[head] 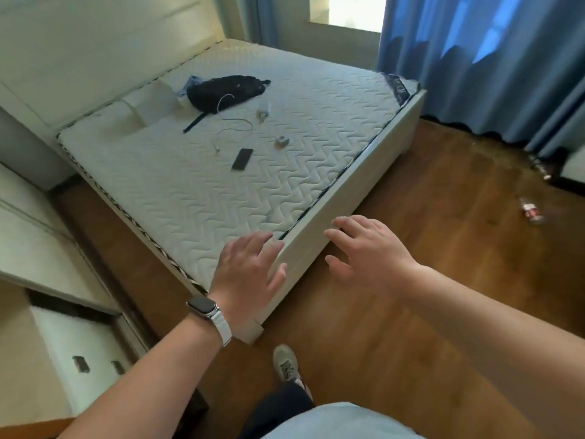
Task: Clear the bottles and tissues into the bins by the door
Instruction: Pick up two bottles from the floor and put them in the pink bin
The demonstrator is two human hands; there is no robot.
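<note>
A clear plastic bottle with a red label [531,213] lies on its side on the wooden floor at the right. A second bottle [540,166] lies farther back by the curtain, partly blurred. Another clear bottle [263,109] rests on the bare mattress [316,122] beside a black bag [226,91]. My left hand [250,274], with a watch on the wrist, hovers with spread fingers over the bed's near corner. My right hand [367,253] hovers beside it over the bed frame, fingers relaxed and holding nothing. No bins or tissues show.
On the mattress lie a dark phone [242,159], a white cable [235,129] and a small white object [281,141]. White drawers [63,343] stand at the left. Blue curtains [490,64] hang at the back right. My shoe [286,362] is on the wooden floor.
</note>
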